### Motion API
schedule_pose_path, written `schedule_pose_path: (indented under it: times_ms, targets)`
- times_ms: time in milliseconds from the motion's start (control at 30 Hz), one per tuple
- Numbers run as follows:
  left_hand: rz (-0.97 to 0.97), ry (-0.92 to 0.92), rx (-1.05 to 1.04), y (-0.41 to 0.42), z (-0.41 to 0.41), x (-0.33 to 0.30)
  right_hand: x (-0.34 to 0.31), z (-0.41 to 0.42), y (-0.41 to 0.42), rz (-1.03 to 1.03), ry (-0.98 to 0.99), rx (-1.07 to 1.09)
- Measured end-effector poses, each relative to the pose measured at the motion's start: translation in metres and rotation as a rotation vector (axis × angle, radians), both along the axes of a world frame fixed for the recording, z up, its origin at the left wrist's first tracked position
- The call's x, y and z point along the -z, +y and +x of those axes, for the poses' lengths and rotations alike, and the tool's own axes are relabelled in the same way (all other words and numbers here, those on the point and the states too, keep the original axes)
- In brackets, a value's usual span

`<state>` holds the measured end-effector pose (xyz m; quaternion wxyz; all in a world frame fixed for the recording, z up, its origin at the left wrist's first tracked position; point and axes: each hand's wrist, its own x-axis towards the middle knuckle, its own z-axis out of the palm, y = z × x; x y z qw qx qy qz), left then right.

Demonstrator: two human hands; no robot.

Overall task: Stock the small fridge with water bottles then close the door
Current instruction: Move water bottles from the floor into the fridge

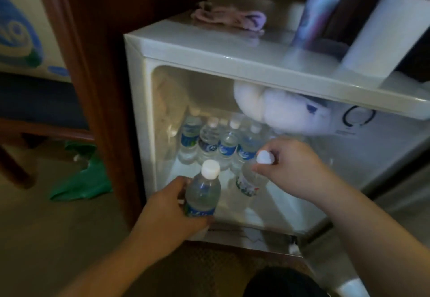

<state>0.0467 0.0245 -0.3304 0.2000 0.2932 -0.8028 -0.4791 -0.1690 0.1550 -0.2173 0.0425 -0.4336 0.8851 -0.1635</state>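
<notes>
The small white fridge (pixel 209 52) stands open, its door (pixel 381 157) swung out to the right. Several water bottles (pixel 218 143) with white caps and blue labels stand in a cluster at the back of its floor. My left hand (pixel 172 213) grips a clear blue-labelled bottle (pixel 203 192) upright at the fridge's front edge. My right hand (pixel 295 168) holds a second bottle (pixel 249 182), with a red and green label, by its neck; it is tilted just inside the opening. A lump of white frost (pixel 279 110) hangs from the top right of the interior.
On top of the fridge lie a pink cloth (pixel 228 18), a stack of paper cups (pixel 314 15) and a white paper roll (pixel 384 38). A dark wooden cabinet wall (pixel 97 68) borders the fridge's left side. A green plastic bag (pixel 86 180) lies on the floor at left.
</notes>
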Motion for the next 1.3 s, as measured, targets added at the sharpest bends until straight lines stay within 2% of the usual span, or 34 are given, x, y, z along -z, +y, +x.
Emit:
schedule_pose_path:
  times_ms: [67, 200, 367, 467, 700, 900, 1300]
  targets:
    - [0.003, 0.024, -0.005, 0.007, -0.036, 0.004, 0.006, -0.017, 0.007, 0.003, 0.037, 0.112]
    - [0.027, 0.083, 0.033, 0.02, -0.094, 0.011, 0.022, -0.046, 0.018, -0.045, -0.017, 0.378]
    - [0.081, 0.094, 0.033, 0.031, -0.159, 0.03, 0.041, -0.061, 0.022, 0.018, 0.091, 0.487]
    - [0.047, 0.101, 0.026, 0.038, -0.179, 0.043, 0.059, -0.071, 0.022, -0.1, 0.116, 0.621]
    - [0.078, 0.142, 0.0, 0.043, -0.21, 0.056, 0.078, -0.087, 0.017, -0.373, 0.04, 0.645]
    - [0.031, 0.136, 0.02, 0.042, -0.229, 0.068, 0.087, -0.094, 0.01, -0.41, 0.049, 0.732]
    - [-0.055, 0.078, 0.014, 0.045, -0.258, 0.079, 0.104, -0.073, 0.013, -0.622, 0.005, 0.726]
